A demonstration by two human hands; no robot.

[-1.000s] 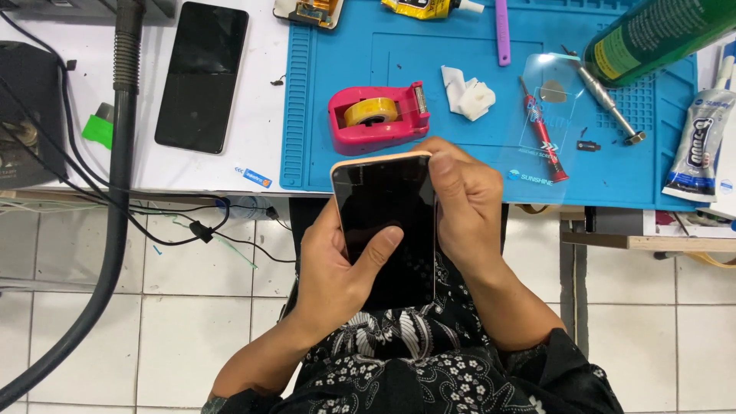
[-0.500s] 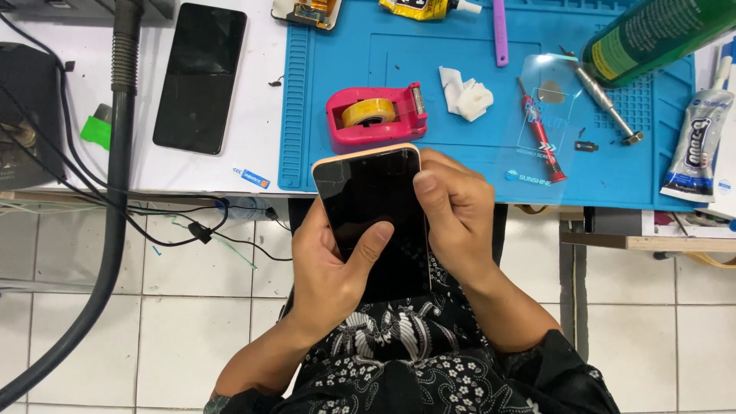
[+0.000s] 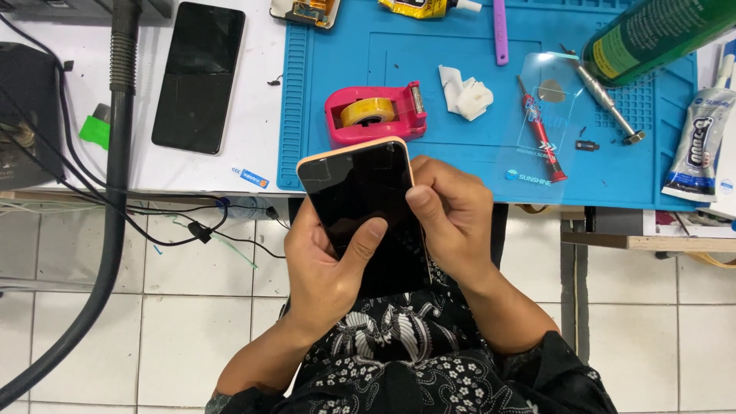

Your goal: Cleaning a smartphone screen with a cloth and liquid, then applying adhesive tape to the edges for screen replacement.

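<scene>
In the head view, a smartphone point(image 3: 366, 211) with a black screen and a peach-coloured frame is held in both hands just off the near edge of the blue work mat point(image 3: 460, 165), above the lap and the tiled floor. The step in hand appears to be the seating or pressing of the screen along its right edge; the next move is judged to call for steady, even pressure run down that edge while the phone is kept from twisting. The left hand point(image 3: 326, 272) is cupped under the phone from the left, its grip closed round the body, the thumb laid across the glass near the middle. The right hand point(image 3: 452, 222) is closed on the right edge, fingers curled behind and the thumb pressed at the frame. Both wrists are bent inward, forearms raised from the lap. On the mat a pink tape dispenser point(image 3: 374, 113) is seen just beyond the phone's top edge, and a second dark phone point(image 3: 198, 77) lies on the white tabletop near its far left corner
</scene>
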